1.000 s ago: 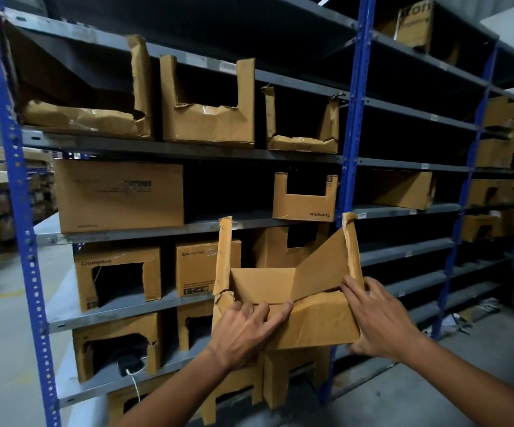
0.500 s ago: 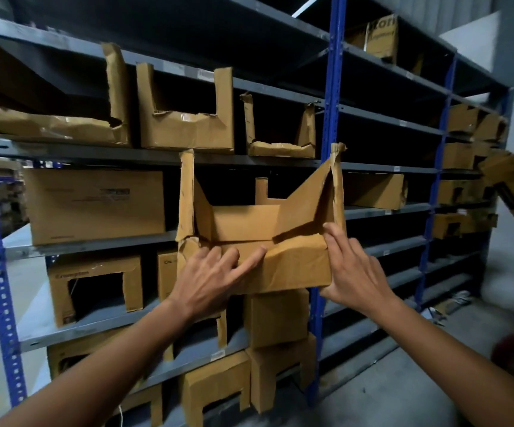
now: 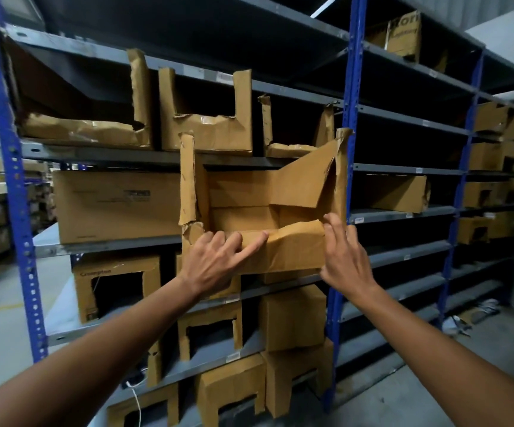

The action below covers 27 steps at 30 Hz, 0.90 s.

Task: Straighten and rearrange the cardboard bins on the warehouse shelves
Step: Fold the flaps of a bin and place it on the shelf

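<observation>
I hold a torn, open-fronted cardboard bin (image 3: 292,251) up in front of the grey shelf (image 3: 107,245), level with the middle tier. My left hand (image 3: 215,263) grips its low front wall at the left, fingers curled over the lip and the index finger stretched along it. My right hand (image 3: 345,257) pinches the bin's front right corner, fingertips over the rim. The bin's left side flap is ragged and its right side stands tall next to the blue upright (image 3: 346,87). Whether the bin rests on the shelf is hidden.
A closed brown box (image 3: 114,204) sits left of the held bin on the same tier. Three cut bins (image 3: 206,137) line the tier above. More bins (image 3: 117,288) fill the lower tiers. Another box (image 3: 394,192) lies in the right bay. A blue upright (image 3: 18,211) stands at the left.
Both hands have raised the bin from the lower tiers up to the middle tier and closer to the rack. The grip stays on the front wall.
</observation>
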Tool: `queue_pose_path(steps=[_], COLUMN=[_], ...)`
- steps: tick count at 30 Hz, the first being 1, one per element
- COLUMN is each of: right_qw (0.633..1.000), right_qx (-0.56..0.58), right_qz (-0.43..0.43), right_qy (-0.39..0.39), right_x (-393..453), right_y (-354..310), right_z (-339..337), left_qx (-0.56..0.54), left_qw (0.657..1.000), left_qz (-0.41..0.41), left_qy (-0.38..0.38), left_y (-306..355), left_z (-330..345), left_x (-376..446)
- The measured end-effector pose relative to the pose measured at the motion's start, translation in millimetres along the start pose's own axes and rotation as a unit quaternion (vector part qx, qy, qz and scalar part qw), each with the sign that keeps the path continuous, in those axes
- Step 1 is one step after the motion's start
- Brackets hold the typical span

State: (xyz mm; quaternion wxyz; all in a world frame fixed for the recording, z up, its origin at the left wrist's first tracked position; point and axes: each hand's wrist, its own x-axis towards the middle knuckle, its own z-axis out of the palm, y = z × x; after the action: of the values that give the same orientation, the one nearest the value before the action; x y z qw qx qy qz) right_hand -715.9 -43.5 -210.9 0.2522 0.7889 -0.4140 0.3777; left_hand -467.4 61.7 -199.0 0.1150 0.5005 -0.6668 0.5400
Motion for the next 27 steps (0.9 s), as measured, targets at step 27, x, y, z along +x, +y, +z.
queue_pose_path(steps=[27], right_qw=[0.982], right_qx=[-0.148], right_qz=[-0.098], right_qy=[-0.072], right_x=[57.2], right_y=[-61.0], right_z=[67.5], left_qx=[-0.093], left_qw=[0.968], left_qz=[-0.046], left_qy=[-0.228], left_y=[-51.8], left_z=[116.5], left_x=[14.3])
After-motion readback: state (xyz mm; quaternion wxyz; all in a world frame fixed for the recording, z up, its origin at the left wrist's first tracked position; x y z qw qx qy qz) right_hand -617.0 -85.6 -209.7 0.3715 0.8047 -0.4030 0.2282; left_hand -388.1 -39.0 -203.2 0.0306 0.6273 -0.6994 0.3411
